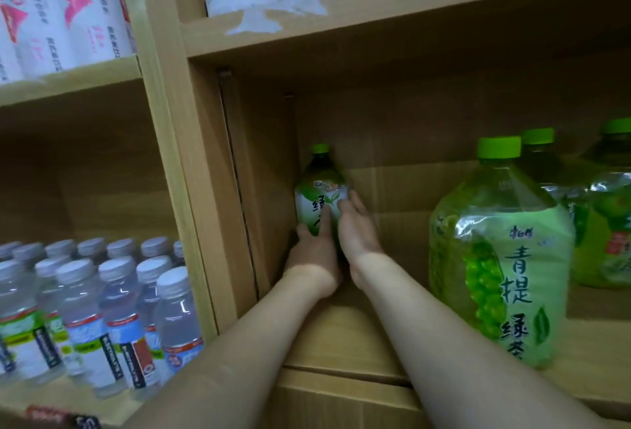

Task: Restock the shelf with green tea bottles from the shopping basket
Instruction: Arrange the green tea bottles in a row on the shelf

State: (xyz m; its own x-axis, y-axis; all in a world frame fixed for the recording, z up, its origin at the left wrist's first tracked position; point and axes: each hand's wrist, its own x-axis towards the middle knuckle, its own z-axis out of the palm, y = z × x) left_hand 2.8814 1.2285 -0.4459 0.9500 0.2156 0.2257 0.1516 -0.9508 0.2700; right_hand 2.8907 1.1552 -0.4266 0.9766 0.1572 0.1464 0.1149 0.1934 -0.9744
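Both hands were found deep in one compartment of the shelf (341,336), at its back left corner. The left hand (312,251) was wrapped round the lower part of the green tea bottle (321,186), with the thumb on the side toward the left wall and a finger laid up the label. The right hand (356,228) was pressed against the bottle's right side, fingertips on the label. Whether its fingers curled behind the bottle could not be told, as that part was hidden.

The bottle was held upright, long axis vertical and cap up, directly ahead of both hands and touching them. It was placed just beside the left wall and near the back wall. Its base was hidden by the left hand, so it could not be told whether it stood on the shelf board.

The left hand was lower and nearer the wall, while the right hand was on the open side. Large green-capped bottles (495,258) were stood toward the front right of the same board, well apart from the held bottle.

A release and a straight pull back toward the front edge was judged to be called for, with the right forearm kept off the nearest large bottle.
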